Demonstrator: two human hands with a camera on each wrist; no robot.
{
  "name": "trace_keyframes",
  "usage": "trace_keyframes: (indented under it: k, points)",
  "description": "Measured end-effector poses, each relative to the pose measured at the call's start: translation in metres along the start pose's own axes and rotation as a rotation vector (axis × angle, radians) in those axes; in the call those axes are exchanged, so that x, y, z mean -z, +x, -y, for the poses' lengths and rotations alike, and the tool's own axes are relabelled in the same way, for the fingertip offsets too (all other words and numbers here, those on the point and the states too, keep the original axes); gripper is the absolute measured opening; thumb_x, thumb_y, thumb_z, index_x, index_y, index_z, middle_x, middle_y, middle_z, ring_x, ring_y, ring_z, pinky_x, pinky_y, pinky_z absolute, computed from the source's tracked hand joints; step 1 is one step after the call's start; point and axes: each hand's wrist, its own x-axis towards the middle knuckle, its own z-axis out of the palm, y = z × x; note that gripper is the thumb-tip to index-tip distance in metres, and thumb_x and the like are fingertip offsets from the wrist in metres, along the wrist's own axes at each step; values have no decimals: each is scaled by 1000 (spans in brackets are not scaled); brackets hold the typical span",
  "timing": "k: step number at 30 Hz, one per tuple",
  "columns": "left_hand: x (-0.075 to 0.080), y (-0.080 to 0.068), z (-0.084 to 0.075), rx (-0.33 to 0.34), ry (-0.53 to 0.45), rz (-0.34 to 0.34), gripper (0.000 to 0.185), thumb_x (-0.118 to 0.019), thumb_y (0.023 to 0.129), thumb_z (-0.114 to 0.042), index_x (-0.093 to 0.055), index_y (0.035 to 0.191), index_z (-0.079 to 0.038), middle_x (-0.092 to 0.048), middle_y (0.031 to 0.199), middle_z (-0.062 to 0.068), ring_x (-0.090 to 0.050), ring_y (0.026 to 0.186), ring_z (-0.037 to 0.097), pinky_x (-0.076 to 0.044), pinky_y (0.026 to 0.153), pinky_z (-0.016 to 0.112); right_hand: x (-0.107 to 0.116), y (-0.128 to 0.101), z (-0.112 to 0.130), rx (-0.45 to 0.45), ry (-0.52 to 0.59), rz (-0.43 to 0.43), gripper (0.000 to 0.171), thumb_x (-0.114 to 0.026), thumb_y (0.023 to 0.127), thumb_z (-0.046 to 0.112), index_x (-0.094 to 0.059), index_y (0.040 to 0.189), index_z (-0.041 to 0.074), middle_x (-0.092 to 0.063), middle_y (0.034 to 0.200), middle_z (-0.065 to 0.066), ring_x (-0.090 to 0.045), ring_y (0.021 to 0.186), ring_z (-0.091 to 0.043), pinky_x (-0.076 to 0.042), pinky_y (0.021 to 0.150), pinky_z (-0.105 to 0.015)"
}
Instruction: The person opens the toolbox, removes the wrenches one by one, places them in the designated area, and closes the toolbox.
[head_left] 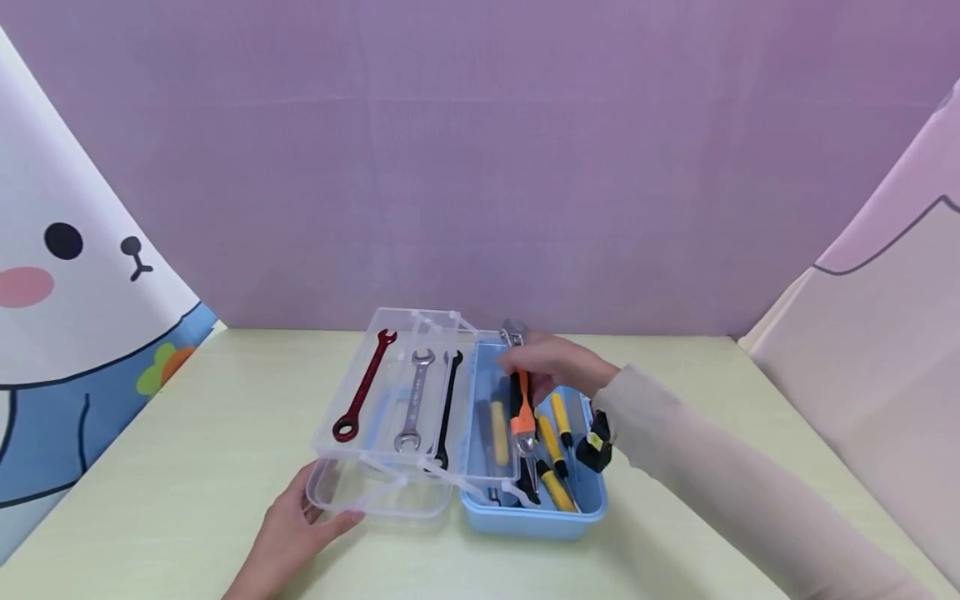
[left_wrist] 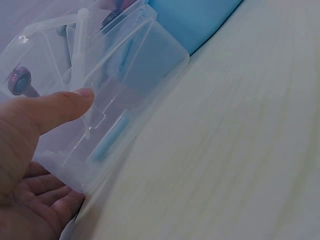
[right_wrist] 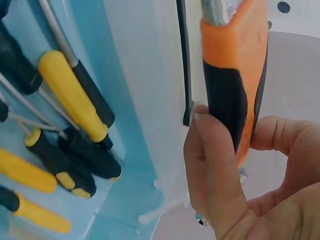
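Observation:
My right hand (head_left: 555, 362) grips an adjustable wrench (head_left: 522, 408) by its orange and black handle, over the light blue toolbox (head_left: 536, 525). The wrench's steel head points to the far side. Inside the box lie several screwdrivers (right_wrist: 75, 95) with yellow or black handles. At the left, my left hand (head_left: 288, 533) holds the near corner of the clear toolbox lid (left_wrist: 120, 95), thumb on its side and fingers low at its end. A clear tray above the lid carries a red wrench (head_left: 365, 387), a silver wrench (head_left: 415, 400) and a black wrench (head_left: 449, 408).
A pale wood-grain table (head_left: 187, 467) lies under the box. Behind it stands a plain purple backdrop (head_left: 480, 167), with printed cartoon cloths at both sides. White hinged arms (head_left: 457, 482) link the clear tray to the box.

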Motion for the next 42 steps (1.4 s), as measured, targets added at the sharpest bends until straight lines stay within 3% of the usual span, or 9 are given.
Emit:
trace_keyframes:
  k: [5,9,23,32,42]
  points:
    - [0,1,-1,8,28,5,93,-80,77,-31,-26,145,3,-37,142,34,-40,131,45,-47,103,42,10,-2,-9,5,16,24,11,-50,80,14,-51,74,5,-63,61,-7,-61,46,-15,-61,57,-35]
    - [1,2,0,13,41,8,94,-80,77,-32,-26,145,3,-37,143,34,-40,131,44,-46,103,42,19,-4,-16,-7,28,24,12,-50,81,15,-50,74,5,-65,63,-8,-64,50,-16,-62,64,-39]
    - [0,1,-1,16,35,12,93,-80,77,-32,-25,145,2,-37,143,34,-40,131,44,-47,103,42,45,-15,-41,-52,-14,-19,15,-51,83,19,-49,80,4,-62,59,-2,-59,45,-11,-59,51,-27]
    - [1,-2,-2,22,15,12,93,-80,77,-30,-25,145,3,-35,145,33,-38,132,44,-45,104,42,54,-19,-61,-69,4,-31,17,-49,83,17,-51,86,0,-67,64,-6,-64,50,-14,-62,59,-34]
    - [1,-3,-4,20,35,11,94,-80,77,-32,-25,145,3,-35,144,34,-39,132,44,-44,104,43,65,-29,-80,-84,12,-46,20,-48,84,17,-51,89,-2,-65,65,-5,-64,51,-13,-61,57,-31]
